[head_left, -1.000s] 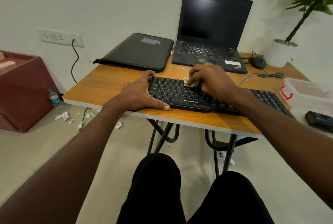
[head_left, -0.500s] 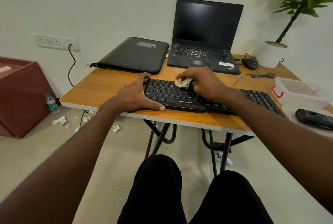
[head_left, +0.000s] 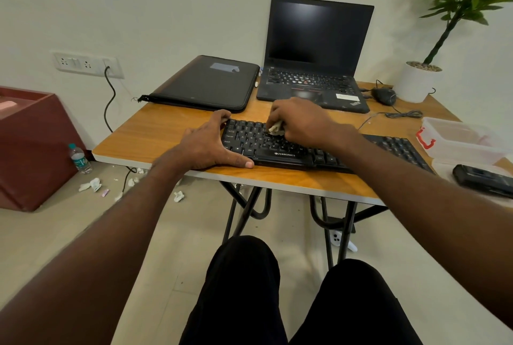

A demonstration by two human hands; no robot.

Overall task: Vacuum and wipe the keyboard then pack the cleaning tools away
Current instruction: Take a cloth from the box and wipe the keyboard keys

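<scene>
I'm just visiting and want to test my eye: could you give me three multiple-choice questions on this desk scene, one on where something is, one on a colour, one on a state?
1. Where does the mouse lie?
A. right of the laptop
B. on the sleeve
C. on the floor

2. What colour is the box's clasp?
A. blue
B. red
C. green

3. What is the right hand doing?
A. hanging idle
B. typing on the laptop
C. pinching a wipe on the keyboard

Answers:
1 A: the mouse sits on the table beside the laptop, near the plant pot.
2 B: the clear box has a red clasp.
3 C: the right hand curls round a pale wipe over the keyboard, whose end the left hand holds.
</scene>
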